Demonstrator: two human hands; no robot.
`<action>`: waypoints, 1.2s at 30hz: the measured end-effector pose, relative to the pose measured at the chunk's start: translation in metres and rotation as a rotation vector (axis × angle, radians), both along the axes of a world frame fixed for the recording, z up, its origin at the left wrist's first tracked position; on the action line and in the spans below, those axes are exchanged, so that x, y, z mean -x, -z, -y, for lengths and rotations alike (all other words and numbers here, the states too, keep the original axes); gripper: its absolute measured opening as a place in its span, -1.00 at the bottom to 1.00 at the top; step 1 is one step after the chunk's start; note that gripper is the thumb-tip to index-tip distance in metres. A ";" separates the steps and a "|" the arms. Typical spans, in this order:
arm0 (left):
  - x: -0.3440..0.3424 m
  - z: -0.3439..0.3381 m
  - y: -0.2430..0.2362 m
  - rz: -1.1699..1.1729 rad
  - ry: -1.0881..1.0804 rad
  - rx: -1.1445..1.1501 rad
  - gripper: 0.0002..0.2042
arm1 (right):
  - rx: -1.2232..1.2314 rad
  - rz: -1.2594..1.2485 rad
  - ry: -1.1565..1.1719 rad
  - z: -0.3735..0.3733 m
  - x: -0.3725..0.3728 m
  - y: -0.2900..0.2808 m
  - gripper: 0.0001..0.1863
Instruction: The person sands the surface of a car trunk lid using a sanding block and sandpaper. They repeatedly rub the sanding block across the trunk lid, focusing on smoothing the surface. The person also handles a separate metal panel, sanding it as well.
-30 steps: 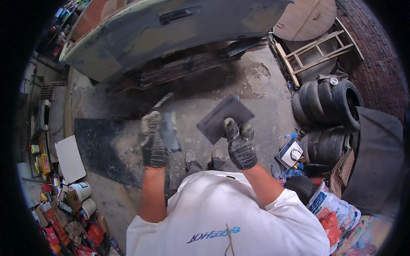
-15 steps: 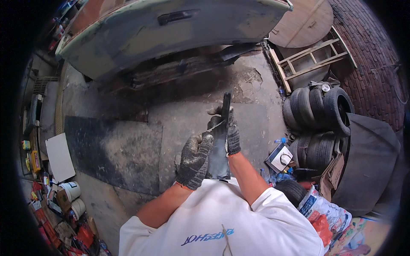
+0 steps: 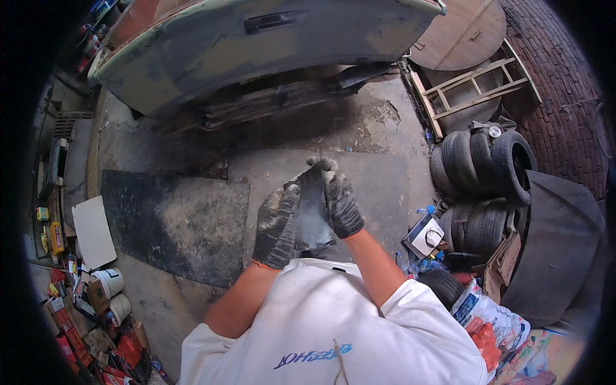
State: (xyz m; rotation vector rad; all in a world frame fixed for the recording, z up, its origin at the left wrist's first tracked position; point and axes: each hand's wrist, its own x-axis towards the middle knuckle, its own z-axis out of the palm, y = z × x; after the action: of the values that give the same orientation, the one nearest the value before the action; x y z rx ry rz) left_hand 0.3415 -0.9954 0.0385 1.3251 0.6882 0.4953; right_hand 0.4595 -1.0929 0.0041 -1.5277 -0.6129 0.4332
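Both of my hands wear dark, dusty knit gloves and are close together in front of my shirt. Between them is a dark, flat piece, its far end tipped up; its exact kind is not clear. My left hand is closed on its left edge, fingers curled at the top. On the opposite side my right hand grips it, with fingertips bent over the far end. Below the piece a dusty grey trouser leg shows between my wrists.
Ahead is a grey-patched car body panel. Dark mats lie on the floor. To the right are stacked tyres, a wooden frame and a brick wall. White buckets and clutter stand at left.
The long black bar that stood upright in my right hand has tilted down between both hands. My right hand has turned over, and my left hand has moved slightly left and up.
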 end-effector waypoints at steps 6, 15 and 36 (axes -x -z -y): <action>-0.001 0.003 0.006 0.076 -0.081 0.189 -0.77 | 0.063 0.012 -0.009 0.002 0.016 -0.011 -0.68; 0.005 -0.016 -0.016 -0.037 -0.062 -0.141 -0.78 | 0.102 -0.111 -0.290 0.021 0.009 -0.045 -0.53; 0.025 -0.027 -0.045 -0.122 0.011 -0.239 -0.67 | -0.230 -0.086 0.084 -0.020 0.056 -0.050 -0.57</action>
State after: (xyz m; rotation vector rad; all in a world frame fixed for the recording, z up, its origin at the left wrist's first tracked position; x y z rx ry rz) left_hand 0.3163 -0.9686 0.0832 1.5927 0.7384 0.5016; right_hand 0.4039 -1.0734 0.0539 -1.3045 -0.5111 0.3493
